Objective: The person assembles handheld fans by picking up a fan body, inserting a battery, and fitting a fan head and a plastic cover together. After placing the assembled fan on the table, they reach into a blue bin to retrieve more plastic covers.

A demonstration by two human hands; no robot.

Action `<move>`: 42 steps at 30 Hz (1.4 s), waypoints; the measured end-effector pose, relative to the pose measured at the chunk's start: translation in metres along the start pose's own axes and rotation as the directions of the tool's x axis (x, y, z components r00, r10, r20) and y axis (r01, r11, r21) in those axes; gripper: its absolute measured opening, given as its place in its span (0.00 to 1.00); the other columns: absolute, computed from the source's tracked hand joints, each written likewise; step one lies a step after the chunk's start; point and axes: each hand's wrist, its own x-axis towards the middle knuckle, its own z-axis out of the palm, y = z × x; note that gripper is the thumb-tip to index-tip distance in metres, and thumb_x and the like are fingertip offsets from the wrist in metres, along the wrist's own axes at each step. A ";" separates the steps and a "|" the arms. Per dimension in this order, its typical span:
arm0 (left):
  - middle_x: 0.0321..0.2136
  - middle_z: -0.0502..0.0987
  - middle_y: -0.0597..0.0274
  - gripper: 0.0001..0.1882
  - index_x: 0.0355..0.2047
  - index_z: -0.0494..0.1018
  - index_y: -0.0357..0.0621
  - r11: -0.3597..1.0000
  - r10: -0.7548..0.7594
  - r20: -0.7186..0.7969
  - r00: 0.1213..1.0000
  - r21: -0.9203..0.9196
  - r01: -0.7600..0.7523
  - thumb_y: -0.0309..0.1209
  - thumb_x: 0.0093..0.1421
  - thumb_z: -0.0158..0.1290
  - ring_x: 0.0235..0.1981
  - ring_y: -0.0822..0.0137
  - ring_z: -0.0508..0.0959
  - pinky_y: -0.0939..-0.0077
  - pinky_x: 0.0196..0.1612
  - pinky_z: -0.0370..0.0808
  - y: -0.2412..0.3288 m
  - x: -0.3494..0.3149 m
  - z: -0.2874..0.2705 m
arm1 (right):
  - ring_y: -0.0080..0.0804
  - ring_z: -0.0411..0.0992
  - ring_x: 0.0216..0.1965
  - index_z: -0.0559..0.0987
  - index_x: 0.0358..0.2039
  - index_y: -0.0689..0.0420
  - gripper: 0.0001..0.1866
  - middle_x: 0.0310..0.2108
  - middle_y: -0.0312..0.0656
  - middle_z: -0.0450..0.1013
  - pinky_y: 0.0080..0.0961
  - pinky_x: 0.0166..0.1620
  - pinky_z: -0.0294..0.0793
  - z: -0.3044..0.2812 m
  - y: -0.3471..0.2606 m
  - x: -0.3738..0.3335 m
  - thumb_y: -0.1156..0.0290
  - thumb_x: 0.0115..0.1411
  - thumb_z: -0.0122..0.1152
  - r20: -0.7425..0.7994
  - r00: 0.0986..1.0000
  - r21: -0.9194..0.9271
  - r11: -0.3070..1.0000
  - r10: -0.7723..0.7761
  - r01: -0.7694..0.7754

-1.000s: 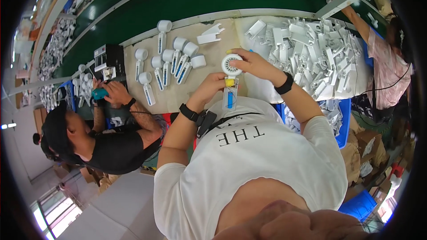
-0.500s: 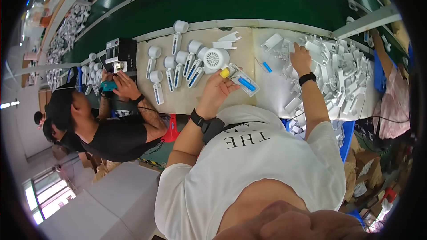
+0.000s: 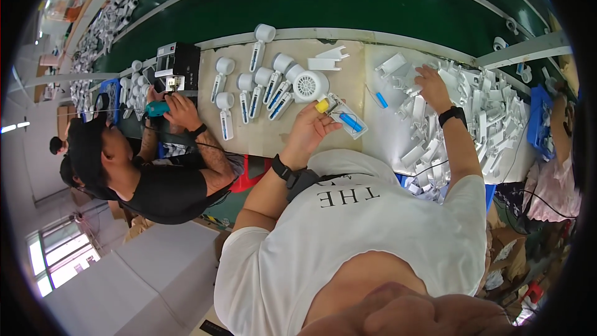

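My left hand (image 3: 308, 130) is closed at the neck of a white handheld fan (image 3: 311, 86). Something yellow (image 3: 322, 106) shows at its fingertip, perhaps a finger cover. The fan's round grille faces up, and its handle lies uncovered, with a blue battery (image 3: 351, 122) and thin wires inside. Over the left side of a heap of white plastic parts (image 3: 460, 121), my right hand (image 3: 431, 90) has its fingers apart, touching or just above the pieces. No held piece can be seen in it. A loose blue battery (image 3: 381, 100) with a wire lies between the hands.
Several white handheld fans (image 3: 255, 96) lie left of my left hand, with white handle shells (image 3: 327, 59) behind. At the left, a co-worker (image 3: 168, 180) holds a teal tool (image 3: 157, 109) by a black machine (image 3: 177, 65). A green conveyor (image 3: 323, 3) runs behind the table.
The whole view has shifted slightly, moving the scene to the right. My right hand has shifted a little over the heap with its fingers bent differently. My left hand stays at the fan.
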 end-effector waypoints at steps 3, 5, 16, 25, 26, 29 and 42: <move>0.44 0.70 0.51 0.15 0.45 0.63 0.38 0.997 0.051 0.002 0.999 0.059 -0.051 0.31 0.60 0.41 0.39 0.64 0.75 0.72 0.38 0.75 0.000 -0.002 0.002 | 0.40 0.63 0.49 0.73 0.34 0.56 0.13 0.42 0.48 0.68 0.31 0.52 0.60 -0.003 -0.007 0.003 0.77 0.44 0.56 -0.061 0.997 0.011 0.999 0.043 -0.043; 0.43 0.71 0.53 0.14 0.45 0.63 0.37 0.980 0.161 -0.058 0.985 0.124 -0.153 0.29 0.60 0.41 0.38 0.64 0.75 0.70 0.37 0.76 -0.003 -0.002 0.004 | 0.37 0.64 0.48 0.72 0.34 0.58 0.10 0.41 0.47 0.68 0.29 0.51 0.61 -0.021 -0.032 0.012 0.74 0.48 0.55 -0.086 0.931 0.402 0.867 0.355 -0.294; 0.42 0.71 0.56 0.14 0.44 0.65 0.36 0.966 0.255 -0.072 0.964 0.057 -0.251 0.30 0.60 0.42 0.40 0.65 0.74 0.70 0.40 0.74 -0.013 -0.007 0.011 | 0.32 0.67 0.40 0.65 0.49 0.61 0.25 0.41 0.43 0.66 0.24 0.44 0.66 -0.119 -0.211 0.007 0.69 0.50 0.58 -0.121 0.990 0.909 0.409 0.070 0.082; 0.41 0.71 0.58 0.14 0.44 0.65 0.35 0.906 0.420 -0.037 0.907 0.080 -0.417 0.29 0.60 0.42 0.39 0.67 0.73 0.73 0.43 0.72 -0.027 -0.020 0.015 | 0.46 0.68 0.38 0.64 0.49 0.60 0.29 0.45 0.50 0.66 0.32 0.39 0.70 -0.133 -0.242 0.005 0.67 0.47 0.61 -0.399 0.911 0.476 0.873 0.107 0.106; 0.41 0.71 0.58 0.13 0.44 0.65 0.36 0.893 0.446 -0.027 0.895 0.073 -0.443 0.29 0.59 0.42 0.40 0.67 0.73 0.73 0.43 0.71 -0.028 -0.022 0.014 | 0.45 0.68 0.39 0.64 0.49 0.60 0.29 0.45 0.50 0.66 0.32 0.40 0.69 -0.135 -0.244 0.003 0.67 0.47 0.61 -0.354 0.929 0.501 0.861 0.111 0.088; 0.41 0.71 0.59 0.13 0.44 0.65 0.37 0.882 0.470 -0.029 0.882 0.053 -0.468 0.28 0.59 0.43 0.40 0.68 0.73 0.74 0.42 0.71 -0.027 -0.025 0.019 | 0.45 0.67 0.41 0.63 0.49 0.60 0.29 0.46 0.49 0.65 0.31 0.42 0.69 -0.138 -0.246 -0.001 0.68 0.46 0.61 -0.333 0.937 0.508 0.857 0.107 0.083; 0.37 0.72 0.64 0.12 0.42 0.68 0.39 0.751 0.633 -0.045 0.773 0.278 -0.599 0.26 0.57 0.47 0.36 0.75 0.72 0.82 0.37 0.69 -0.020 -0.025 0.033 | 0.42 0.68 0.40 0.65 0.48 0.58 0.31 0.47 0.47 0.65 0.25 0.40 0.70 -0.131 -0.274 0.012 0.67 0.42 0.63 -0.475 0.868 0.337 0.941 0.144 0.029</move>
